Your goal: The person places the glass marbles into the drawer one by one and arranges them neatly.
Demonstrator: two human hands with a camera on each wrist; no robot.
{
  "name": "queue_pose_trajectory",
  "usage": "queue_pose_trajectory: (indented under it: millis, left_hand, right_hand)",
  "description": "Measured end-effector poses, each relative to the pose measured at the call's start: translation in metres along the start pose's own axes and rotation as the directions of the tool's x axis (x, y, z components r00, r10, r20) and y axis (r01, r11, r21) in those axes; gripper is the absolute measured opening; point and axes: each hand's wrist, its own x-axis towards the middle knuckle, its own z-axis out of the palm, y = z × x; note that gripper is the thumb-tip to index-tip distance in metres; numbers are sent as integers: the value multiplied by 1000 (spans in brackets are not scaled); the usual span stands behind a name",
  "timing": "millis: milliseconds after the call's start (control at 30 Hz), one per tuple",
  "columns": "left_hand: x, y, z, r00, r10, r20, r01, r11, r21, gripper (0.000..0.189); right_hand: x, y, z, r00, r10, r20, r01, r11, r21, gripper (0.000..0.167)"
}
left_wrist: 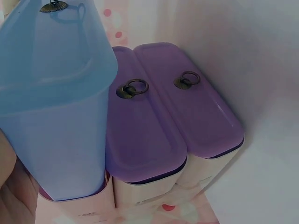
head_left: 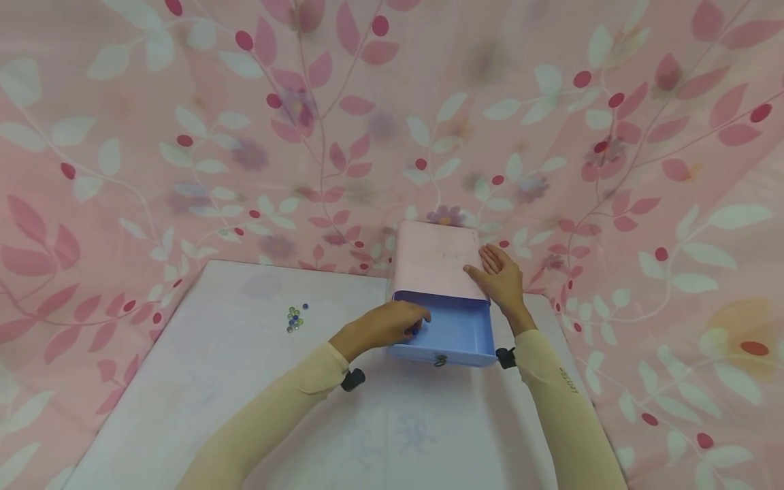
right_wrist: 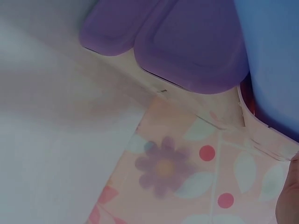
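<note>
A pale pink drawer box stands at the table's back, its top drawer, light blue, pulled out. Over the drawer's left side, my left hand reaches in with bent fingers. A small dark blue glass bead shows at its fingertips, partly covered by them. My right hand rests along the box's right edge, thumb on the top and fingers stretched out. In the left wrist view, two purple drawers with ring pulls sit closed beside the blue one.
Several green and blue glass beads lie grouped on the white table, left of the box. A pink floral cloth hangs behind. The drawer's front, with its ring pull, juts toward me between my forearms.
</note>
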Motion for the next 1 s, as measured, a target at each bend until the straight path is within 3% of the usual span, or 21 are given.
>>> queue_pose_trajectory:
  millis: [367,733,1000]
  left_hand:
    - [4,3,-2,999,-8,54,5,998,63,36]
    - [5,4,-2,998,-18,62,13,996,84,36]
    - [5,3,-1,998,-18,56,13,997,80,36]
  right_hand:
    - [0,2,0,1000,1,2,-1,1000,3,80]
    - [16,35,1,1000,-19,-25,19,1000,-3,87]
    - [11,22,0,1000,-11,-13,11,999,36,84]
